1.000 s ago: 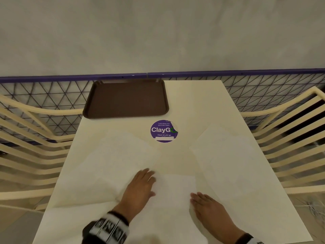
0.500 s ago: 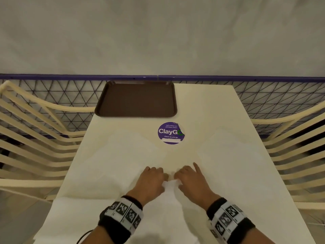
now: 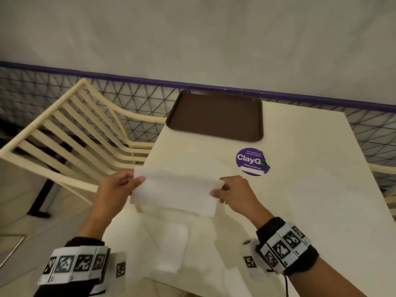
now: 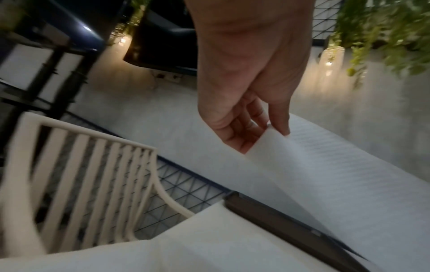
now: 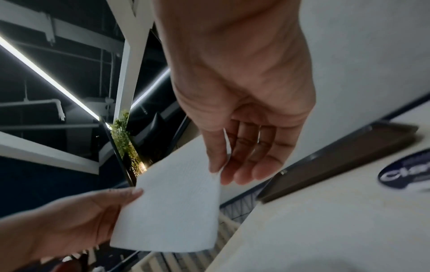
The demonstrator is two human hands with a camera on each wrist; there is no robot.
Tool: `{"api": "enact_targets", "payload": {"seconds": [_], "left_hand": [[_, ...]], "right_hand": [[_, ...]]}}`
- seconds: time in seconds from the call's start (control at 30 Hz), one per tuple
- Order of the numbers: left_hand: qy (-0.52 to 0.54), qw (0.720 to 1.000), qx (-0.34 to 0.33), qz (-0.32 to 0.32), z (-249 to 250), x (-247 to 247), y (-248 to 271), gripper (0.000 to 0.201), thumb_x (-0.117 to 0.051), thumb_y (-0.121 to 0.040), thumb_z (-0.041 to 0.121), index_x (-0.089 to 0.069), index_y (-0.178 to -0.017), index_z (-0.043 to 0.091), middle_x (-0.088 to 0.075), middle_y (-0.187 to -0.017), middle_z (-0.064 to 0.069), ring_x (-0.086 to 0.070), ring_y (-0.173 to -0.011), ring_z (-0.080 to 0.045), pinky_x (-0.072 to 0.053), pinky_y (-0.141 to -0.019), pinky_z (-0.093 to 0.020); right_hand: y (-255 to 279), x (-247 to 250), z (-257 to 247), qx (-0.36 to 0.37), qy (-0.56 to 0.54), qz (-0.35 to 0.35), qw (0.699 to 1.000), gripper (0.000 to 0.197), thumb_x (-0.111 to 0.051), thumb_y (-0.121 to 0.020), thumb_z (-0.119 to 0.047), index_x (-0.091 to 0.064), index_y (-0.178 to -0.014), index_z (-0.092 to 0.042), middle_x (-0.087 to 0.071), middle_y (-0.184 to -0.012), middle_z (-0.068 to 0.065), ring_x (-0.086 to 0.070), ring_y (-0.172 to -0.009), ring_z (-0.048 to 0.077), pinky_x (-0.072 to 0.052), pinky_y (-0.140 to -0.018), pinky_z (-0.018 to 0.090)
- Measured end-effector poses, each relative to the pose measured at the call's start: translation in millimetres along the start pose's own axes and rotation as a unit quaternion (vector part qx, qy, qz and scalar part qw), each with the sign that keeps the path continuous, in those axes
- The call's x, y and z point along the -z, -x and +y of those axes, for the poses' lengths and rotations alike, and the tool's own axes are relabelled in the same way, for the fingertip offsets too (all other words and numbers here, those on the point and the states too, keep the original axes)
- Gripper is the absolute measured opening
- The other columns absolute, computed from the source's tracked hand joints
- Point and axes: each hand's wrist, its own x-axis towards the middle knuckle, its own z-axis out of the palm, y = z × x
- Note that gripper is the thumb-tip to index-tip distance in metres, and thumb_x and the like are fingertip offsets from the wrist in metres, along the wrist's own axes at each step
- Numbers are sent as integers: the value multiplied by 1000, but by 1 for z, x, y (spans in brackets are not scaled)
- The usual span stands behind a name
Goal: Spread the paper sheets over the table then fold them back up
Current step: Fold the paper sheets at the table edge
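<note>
A white paper sheet (image 3: 175, 189), folded into a long strip, hangs in the air over the left part of the cream table (image 3: 310, 200). My left hand (image 3: 137, 181) pinches its left end between thumb and fingers, and my right hand (image 3: 218, 189) pinches its right end. The left wrist view shows the left hand (image 4: 267, 132) gripping the sheet's corner (image 4: 325, 174). In the right wrist view the right hand (image 5: 221, 165) pinches the sheet (image 5: 172, 211) with thumb over fingers. A second folded white sheet (image 3: 171, 247) lies near the table's front edge, below my hands.
A brown tray (image 3: 216, 116) sits at the table's far edge, with a round purple sticker (image 3: 252, 161) in front of it. A cream slatted chair (image 3: 64, 136) stands at the left. A black wire mesh fence (image 3: 139, 97) runs behind the table.
Both hands were flat on a sheet lying on the table. They now hold a folded sheet lifted off the surface, and the head view has swung left.
</note>
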Motion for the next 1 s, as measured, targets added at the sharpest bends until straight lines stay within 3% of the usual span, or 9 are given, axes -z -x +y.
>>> {"api": "enact_targets", "payload": {"seconds": [0.1,0.23,0.33,0.43,0.57,0.67,0.77,0.87,1.0], "left_hand": [[-21,999,20,32,-22,22,7,8,-63,-86,14,-68,-79,13,-69,-64,4,-66,-64,-13,-50,-56,-19],[-68,996,61,8,-57,41,5,11,-62,-87,14,-67,-77,12,-70,-69,0,-65,-68,-19,-49,-59,-22],[-128,989,77,-20,-82,56,-6,12,-65,-86,16,-68,-75,13,-68,-76,-9,-62,-72,-28,-46,-64,-31],[-175,980,74,-51,-97,66,-19,8,-68,-83,15,-69,-75,13,-67,-75,-6,-59,-71,-26,-43,-63,-27],[-224,968,57,-94,-102,64,-28,13,-69,-81,12,-67,-69,13,-62,-69,2,-51,-63,-14,-36,-54,-8],[-237,962,76,-107,-111,61,-34,13,-71,-80,14,-65,-69,14,-61,-74,1,-53,-71,-18,-37,-59,-18],[-243,958,79,-129,-118,58,-39,10,-70,-82,19,-67,-83,9,-63,-88,-1,-56,-85,-19,-39,-65,-19],[-248,949,108,-163,-122,59,-39,16,-70,-82,26,-61,-92,19,-61,-90,5,-57,-86,-17,-40,-61,-19],[-261,940,132,-176,-122,66,-38,21,-75,-76,23,-60,-91,19,-61,-88,-2,-57,-82,-18,-41,-61,-22]], "right_hand": [[-2,-36,-10,-46,-73,-83,993,16,-72,-80,-14,-61,-69,-18,-61,-52,-2,-55,-41,0,-49,-52,20],[4,-83,-6,-113,-125,-221,961,12,-68,-82,-10,-64,-92,-5,-66,-63,5,-61,-49,10,-53,-51,23],[14,-108,-6,-143,-140,-319,926,6,-68,-82,-9,-63,-85,-8,-68,-67,5,-59,-48,11,-52,-50,21],[20,-127,-11,-144,-112,-377,908,4,-67,-82,-11,-63,-82,-11,-67,-65,1,-55,-44,9,-48,-45,18],[18,-143,-16,-119,-12,-410,904,11,-66,-84,-20,-60,-86,-11,-64,-57,-8,-50,-38,4,-40,-40,13],[18,-150,-18,-93,67,-417,902,16,-67,-82,-26,-60,-81,-12,-61,-46,-11,-46,-36,4,-40,-44,14],[18,-154,-16,-56,109,-419,899,26,-68,-81,-29,-60,-58,-19,-56,-40,-12,-47,-44,3,-46,-60,21],[19,-157,-15,-8,153,-423,893,26,-68,-80,-29,-64,-57,-20,-53,-37,-12,-51,-53,0,-49,-77,27],[18,-152,-13,23,167,-418,893,19,-69,-80,-28,-71,-76,-9,-54,-44,-10,-50,-49,-1,-43,-63,17]]}}
